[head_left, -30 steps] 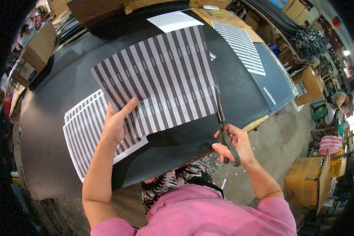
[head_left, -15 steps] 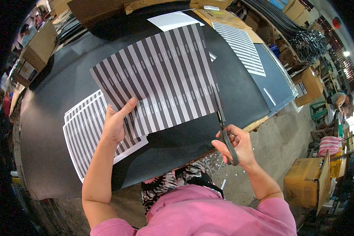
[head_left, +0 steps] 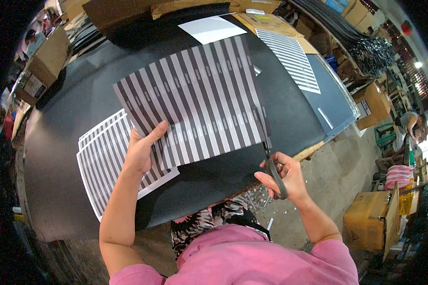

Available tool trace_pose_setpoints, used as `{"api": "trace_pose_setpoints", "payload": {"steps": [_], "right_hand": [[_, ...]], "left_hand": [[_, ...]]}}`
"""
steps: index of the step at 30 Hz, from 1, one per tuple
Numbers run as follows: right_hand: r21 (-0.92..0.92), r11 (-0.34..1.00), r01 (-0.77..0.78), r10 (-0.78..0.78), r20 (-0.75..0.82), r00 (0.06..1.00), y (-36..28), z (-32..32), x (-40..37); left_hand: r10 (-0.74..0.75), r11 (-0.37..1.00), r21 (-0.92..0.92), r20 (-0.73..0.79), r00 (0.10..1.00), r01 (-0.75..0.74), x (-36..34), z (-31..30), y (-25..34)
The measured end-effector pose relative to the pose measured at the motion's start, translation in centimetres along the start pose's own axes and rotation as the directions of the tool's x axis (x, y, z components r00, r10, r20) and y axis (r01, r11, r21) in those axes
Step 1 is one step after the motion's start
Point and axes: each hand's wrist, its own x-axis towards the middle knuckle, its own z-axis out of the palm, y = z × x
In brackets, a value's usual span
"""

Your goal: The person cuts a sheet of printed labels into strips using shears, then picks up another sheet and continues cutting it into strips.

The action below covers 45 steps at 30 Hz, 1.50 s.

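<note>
My left hand (head_left: 145,149) grips the lower left of a striped sheet (head_left: 199,95), its thumb on top and its fingers hidden beneath. Dark and light stripes with rows of small print cover this sheet, which I hold up over the table. Scissors (head_left: 275,176) are in my right hand (head_left: 290,178), with fingers through the handles. Their blades are at the sheet's right edge, near its lower right corner, lying along a dark stripe. Under my left forearm lies a stack of striped sheets (head_left: 97,161), partly covered by the held one.
The table has a black top (head_left: 290,118). At its far side lie a white sheet (head_left: 211,28) and another striped sheet (head_left: 292,59) over brown cardboard. Small white strips litter the floor on my right. Cardboard boxes (head_left: 366,218) stand there, and a person (head_left: 406,128) is farther off.
The held sheet has dipped and shifted slightly down, its upper edge lower than before. Both hands keep their grip and have barely moved.
</note>
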Motion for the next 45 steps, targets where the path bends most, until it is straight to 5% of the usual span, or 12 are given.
{"api": "trace_pose_setpoints", "payload": {"steps": [6, 35, 45], "right_hand": [[0.086, 0.983, 0.161, -0.158, -0.041, 0.987, 0.2, 0.2, 1.4], [0.072, 0.984, 0.166, -0.156, -0.131, 0.979, -0.4, 0.8, 2.3], [0.135, 0.981, 0.142, -0.137, -0.041, 0.990, 0.1, 0.2, 2.8]], "left_hand": [[-0.030, 1.000, 0.004, 0.031, 0.999, 0.030, -0.7, 0.8, 0.1], [-0.018, 0.997, -0.080, 0.059, 0.998, 0.022, -0.5, 0.8, 0.0], [0.080, 0.993, 0.081, 0.063, 0.995, -0.085, -0.8, 1.0, -0.2]]}}
